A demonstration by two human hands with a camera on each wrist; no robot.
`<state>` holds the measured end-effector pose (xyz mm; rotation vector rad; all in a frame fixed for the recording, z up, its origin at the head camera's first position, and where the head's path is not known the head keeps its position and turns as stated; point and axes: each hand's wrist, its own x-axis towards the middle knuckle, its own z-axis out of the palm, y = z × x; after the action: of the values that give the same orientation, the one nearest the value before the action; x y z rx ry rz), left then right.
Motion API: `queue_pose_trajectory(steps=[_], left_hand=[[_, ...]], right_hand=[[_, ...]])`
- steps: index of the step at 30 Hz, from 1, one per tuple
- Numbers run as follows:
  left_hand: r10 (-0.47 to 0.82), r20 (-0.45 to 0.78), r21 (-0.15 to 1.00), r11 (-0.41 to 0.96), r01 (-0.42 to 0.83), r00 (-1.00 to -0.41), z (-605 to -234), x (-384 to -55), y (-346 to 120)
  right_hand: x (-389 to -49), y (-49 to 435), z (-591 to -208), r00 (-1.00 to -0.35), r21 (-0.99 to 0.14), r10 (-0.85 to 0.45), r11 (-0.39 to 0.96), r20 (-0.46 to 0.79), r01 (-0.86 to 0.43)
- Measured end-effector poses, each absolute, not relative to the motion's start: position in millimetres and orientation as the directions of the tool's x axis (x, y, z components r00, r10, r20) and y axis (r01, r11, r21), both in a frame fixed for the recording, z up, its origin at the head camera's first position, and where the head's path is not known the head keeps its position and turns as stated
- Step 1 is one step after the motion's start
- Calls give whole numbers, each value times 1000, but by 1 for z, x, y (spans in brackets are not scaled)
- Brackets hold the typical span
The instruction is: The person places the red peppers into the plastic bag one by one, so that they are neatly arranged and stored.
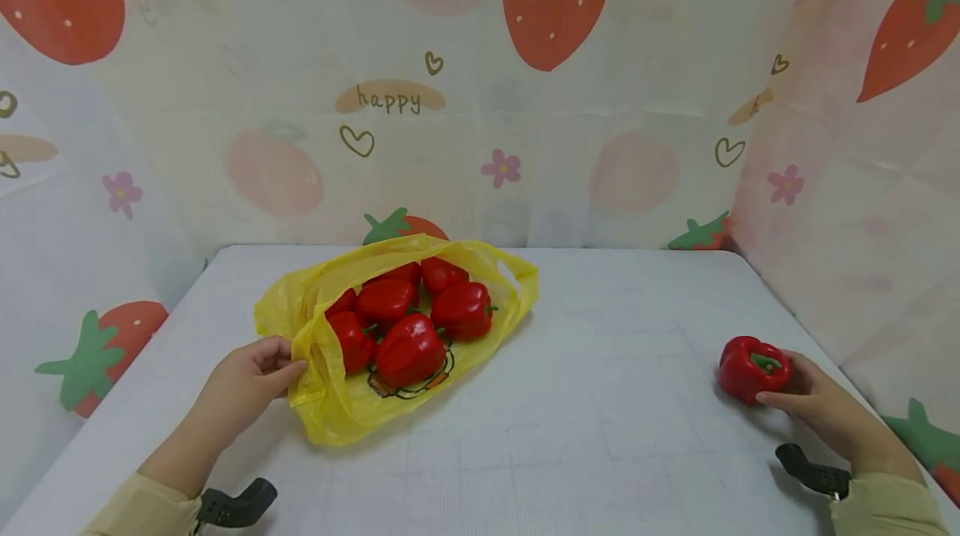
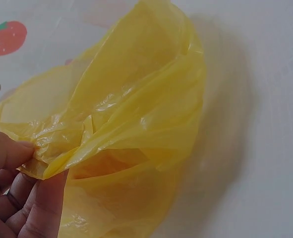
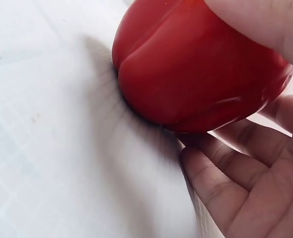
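Observation:
A yellow plastic bag (image 1: 330, 419) lies on its side at the left of the table, its mouth spread toward me. Several red bell peppers (image 1: 410, 350) sit inside it. My left hand (image 1: 253, 378) pinches the left edge of the bag's mouth between thumb and fingers; in the left wrist view the thin yellow film (image 2: 136, 109) bunches at the fingertips. Far to the right, my right hand (image 1: 821, 403) grips a single red bell pepper (image 1: 752, 369), its green stem facing me. The right wrist view shows the thumb over this pepper (image 3: 186, 69) and the fingers curled beneath it.
The white-covered table (image 1: 600, 436) stretches between the bag and the right hand. Behind it hangs a strawberry-print cloth (image 1: 465, 136), which also rises along both sides. Dark wrist camera mounts (image 1: 813, 473) stick out from both sleeves.

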<state>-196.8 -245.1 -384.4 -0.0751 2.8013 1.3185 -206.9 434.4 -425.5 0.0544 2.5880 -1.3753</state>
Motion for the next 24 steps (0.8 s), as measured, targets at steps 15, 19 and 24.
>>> queue_pose_trajectory(steps=[15, 19, 24], left_hand=[[-18, -51, 771, 635, -51, -999, -383, -196, -244], [-18, -49, 772, 634, -50, -999, -383, -197, -244], [-17, -42, 770, 636, -43, -999, -383, -197, -243]], right_hand=[[-206, 427, -425, -989, -802, -42, 590, -139, 88], [-206, 425, -423, -990, -788, -32, 609, -139, 91], [-207, 422, -421, -992, -779, -16, 620, -129, 91]])
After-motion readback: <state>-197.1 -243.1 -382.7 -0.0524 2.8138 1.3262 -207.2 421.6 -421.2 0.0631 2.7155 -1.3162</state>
